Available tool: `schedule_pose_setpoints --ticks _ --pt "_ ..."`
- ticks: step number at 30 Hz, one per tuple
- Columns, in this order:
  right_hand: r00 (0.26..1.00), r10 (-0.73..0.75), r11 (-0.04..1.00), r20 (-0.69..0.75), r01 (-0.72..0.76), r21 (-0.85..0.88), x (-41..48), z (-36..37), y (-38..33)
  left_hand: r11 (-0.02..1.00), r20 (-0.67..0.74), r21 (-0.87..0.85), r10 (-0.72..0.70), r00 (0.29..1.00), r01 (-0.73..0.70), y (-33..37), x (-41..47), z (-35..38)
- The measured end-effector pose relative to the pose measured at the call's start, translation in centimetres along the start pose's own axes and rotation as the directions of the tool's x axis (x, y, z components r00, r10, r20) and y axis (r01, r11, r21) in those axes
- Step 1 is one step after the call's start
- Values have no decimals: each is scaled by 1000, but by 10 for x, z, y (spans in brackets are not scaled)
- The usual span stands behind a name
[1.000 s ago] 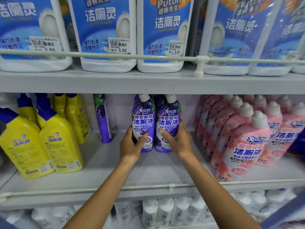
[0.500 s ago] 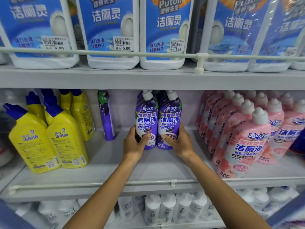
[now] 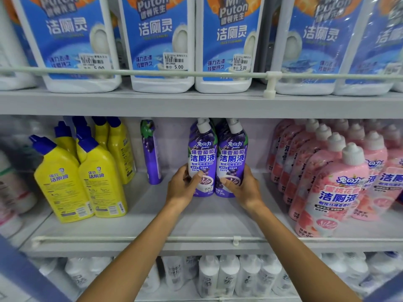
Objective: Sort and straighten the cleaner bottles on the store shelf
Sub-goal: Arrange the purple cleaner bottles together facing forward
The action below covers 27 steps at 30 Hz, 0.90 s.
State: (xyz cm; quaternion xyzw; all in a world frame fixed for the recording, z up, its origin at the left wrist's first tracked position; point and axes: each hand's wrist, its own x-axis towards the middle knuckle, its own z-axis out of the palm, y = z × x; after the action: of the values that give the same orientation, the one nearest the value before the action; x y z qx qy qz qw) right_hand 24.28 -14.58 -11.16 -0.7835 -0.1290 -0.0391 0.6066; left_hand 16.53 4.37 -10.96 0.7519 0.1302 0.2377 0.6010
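Note:
Two purple grape cleaner bottles stand upright and side by side in the middle of the middle shelf [image 3: 209, 216]. My left hand [image 3: 183, 186] grips the lower part of the left purple bottle [image 3: 201, 153], thumb across its label. My right hand [image 3: 242, 186] grips the lower part of the right purple bottle [image 3: 232, 153] the same way. More purple bottles show behind this pair. A lone purple bottle [image 3: 151, 151] stands side-on further left near the back.
Yellow bottles with blue caps [image 3: 82, 171] fill the left of the shelf, pink bottles [image 3: 333, 179] the right. A thin rail [image 3: 152, 239] runs along the shelf front. Large white and blue jugs [image 3: 159, 44] stand above, white bottles [image 3: 218, 275] below.
Both hands stay on the two purple bottles. The view has shifted slightly, and the pair sits a touch further back on the shelf.

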Motion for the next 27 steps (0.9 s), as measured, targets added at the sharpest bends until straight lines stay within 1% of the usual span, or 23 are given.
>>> schedule_pose_setpoints --ticks 1,2,3,4,5,6,7,8,9,10,11,14,15,16,20,23,25,27 --pt "1000 -6 1000 -2 6 -6 0 0 0 1000 -37 -6 5 999 -5 6 1 -5" --pt "1000 -9 1000 -4 9 -5 0 1 1 1000 -121 7 19 992 -19 10 6 -12" --pt "1000 -9 1000 -6 9 -1 0 1 2 998 -233 25 54 971 -49 16 11 -20" --pt "1000 -10 1000 -6 10 3 0 1 3 995 -355 34 103 929 -97 24 14 -29" --pt "1000 -9 1000 -7 9 9 0 1 4 985 -460 45 167 872 -165 34 17 -38" --pt "1000 -7 1000 -6 7 15 0 1 5 970 -537 78 237 810 -231 40 22 -46" --pt "1000 -4 1000 -2 4 25 0 1 5 956 -583 126 289 759 -267 45 27 -54" --pt "1000 -4 1000 0 4 28 1 1 5 947 -613 171 317 724 -271 51 32 -61" --pt "1000 -4 1000 -1 4 24 1 1 6 946 -629 204 323 707 -251 51 41 -68" --pt "1000 -5 1000 1 5 20 1 1 6 949 -628 223 315 711 -224 49 53 -73" --pt "1000 -8 1000 4 8 20 1 2 7 957 -613 221 287 736 -190 48 65 -79" --pt "1000 -12 1000 7 11 17 2 2 8 991 -493 127 93 865 -34 50 95 -85" --pt "1000 -14 1000 5 14 15 2 2 8 993 -451 117 57 891 -4 49 102 -85" --pt "1000 -15 1000 6 15 15 2 2 8 991 -426 131 51 903 6 46 106 -84" --pt "1000 2 999 11 -3 41 3 2 7 973 -436 229 116 893 -14 35 106 -86" --pt "1000 5 999 19 -6 33 2 2 7 976 -418 219 111 901 -19 34 104 -89" --pt "1000 4 1000 22 -4 26 3 2 7 977 -384 211 97 918 -15 38 97 -90" --pt "1000 -9 1000 20 8 16 2 2 7 978 -345 203 113 932 -43 41 86 -91"
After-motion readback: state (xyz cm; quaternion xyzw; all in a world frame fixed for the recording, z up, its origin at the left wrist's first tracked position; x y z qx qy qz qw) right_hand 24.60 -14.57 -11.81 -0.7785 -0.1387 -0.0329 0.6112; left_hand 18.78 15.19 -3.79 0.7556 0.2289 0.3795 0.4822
